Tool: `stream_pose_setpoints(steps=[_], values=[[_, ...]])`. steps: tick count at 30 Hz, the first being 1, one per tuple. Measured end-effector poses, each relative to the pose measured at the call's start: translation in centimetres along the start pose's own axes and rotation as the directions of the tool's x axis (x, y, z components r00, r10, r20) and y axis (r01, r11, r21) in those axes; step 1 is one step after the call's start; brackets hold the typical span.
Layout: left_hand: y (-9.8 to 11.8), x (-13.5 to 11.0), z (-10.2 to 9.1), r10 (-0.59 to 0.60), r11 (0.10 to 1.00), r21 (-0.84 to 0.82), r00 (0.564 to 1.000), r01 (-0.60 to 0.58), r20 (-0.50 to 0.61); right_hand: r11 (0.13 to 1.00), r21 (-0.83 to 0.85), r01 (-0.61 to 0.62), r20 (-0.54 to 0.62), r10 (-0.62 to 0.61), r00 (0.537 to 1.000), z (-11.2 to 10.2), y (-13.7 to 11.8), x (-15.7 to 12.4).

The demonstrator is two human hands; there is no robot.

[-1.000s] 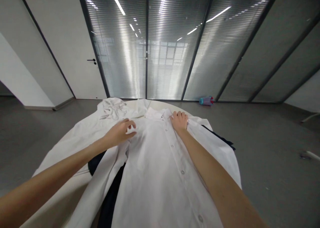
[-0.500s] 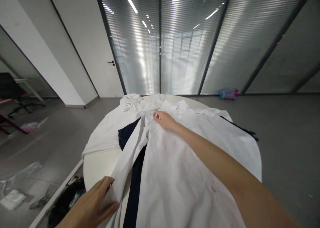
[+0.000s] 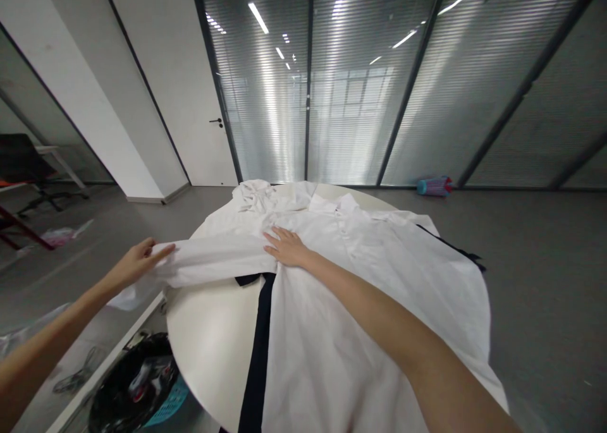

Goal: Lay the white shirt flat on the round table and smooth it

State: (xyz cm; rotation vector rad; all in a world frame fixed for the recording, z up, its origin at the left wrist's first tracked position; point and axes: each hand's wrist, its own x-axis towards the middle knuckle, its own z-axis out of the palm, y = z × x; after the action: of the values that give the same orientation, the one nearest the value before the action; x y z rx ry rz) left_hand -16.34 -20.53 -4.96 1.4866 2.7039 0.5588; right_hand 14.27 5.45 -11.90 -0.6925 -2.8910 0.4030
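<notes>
A long white coat (image 3: 322, 344) lies spread over the round table, its collar toward the far edge and its lower part running out of view at the bottom. My left hand (image 3: 142, 259) is closed on the coat's left sleeve, stretching it sideways past the table's left edge. The sleeve's end hangs below that hand. My right hand (image 3: 286, 246) rests on the coat near where the sleeve joins the body, fingers spread flat. Dark navy cloth (image 3: 256, 363) shows from under the coat along its left side.
The round white table (image 3: 213, 332) carries another crumpled white cloth (image 3: 253, 196) at its far left. Below its left edge stands a bin with a black liner (image 3: 109, 382). A blue and pink object (image 3: 434, 186) lies by the glass wall; a chair (image 3: 23, 167) is far left.
My left hand has swung the sleeve outward and up to the left, uncovering tabletop. My right hand has shifted slightly toward me and flattened, its fingers now spread.
</notes>
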Motion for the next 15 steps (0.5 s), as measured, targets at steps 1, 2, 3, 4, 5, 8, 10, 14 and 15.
stream_pose_setpoints(steps=[1,2,3,4,5,8,10,14,15], values=[[-0.1,0.4,0.5,0.02,0.999,0.045,0.999,-0.022,0.041,1.0,-0.019,0.001,-0.003,-0.001,1.0,0.5,0.1,0.0],[-0.4,0.6,1.1,0.019,0.998,0.061,0.997,-0.024,0.081,0.999,-0.031,0.006,-0.007,-0.006,1.0,0.9,0.2,0.0],[-0.7,0.6,1.6,0.008,0.998,0.057,0.992,-0.016,0.127,0.999,-0.036,0.013,-0.008,-0.013,1.0,1.1,0.2,0.0],[-1.0,0.5,2.2,-0.002,0.999,0.051,0.983,-0.007,0.183,0.999,-0.034,0.018,0.001,-0.018,1.0,1.2,0.3,0.0],[-1.4,0.4,2.6,-0.009,0.999,0.036,0.973,0.001,0.233,0.999,-0.027,0.02,0.019,-0.019,1.0,1.2,0.3,0.0],[-2.8,-0.1,3.0,-0.009,0.999,-0.029,0.956,0.019,0.292,1.0,0.005,0.002,0.06,-0.002,0.998,0.8,0.5,0.2],[-3.6,-0.1,2.4,-0.011,0.996,-0.081,0.977,0.029,0.212,1.0,0.016,-0.02,0.047,0.019,0.999,0.6,0.6,0.3],[-4.7,0.8,1.0,-0.015,0.994,-0.114,0.995,0.004,-0.101,0.997,0.04,-0.068,-0.028,0.069,0.997,0.9,1.0,0.8],[-5.0,1.1,1.0,-0.026,0.998,-0.061,0.991,0.018,-0.134,0.996,0.052,-0.076,-0.031,0.078,0.996,1.0,1.1,1.0]])
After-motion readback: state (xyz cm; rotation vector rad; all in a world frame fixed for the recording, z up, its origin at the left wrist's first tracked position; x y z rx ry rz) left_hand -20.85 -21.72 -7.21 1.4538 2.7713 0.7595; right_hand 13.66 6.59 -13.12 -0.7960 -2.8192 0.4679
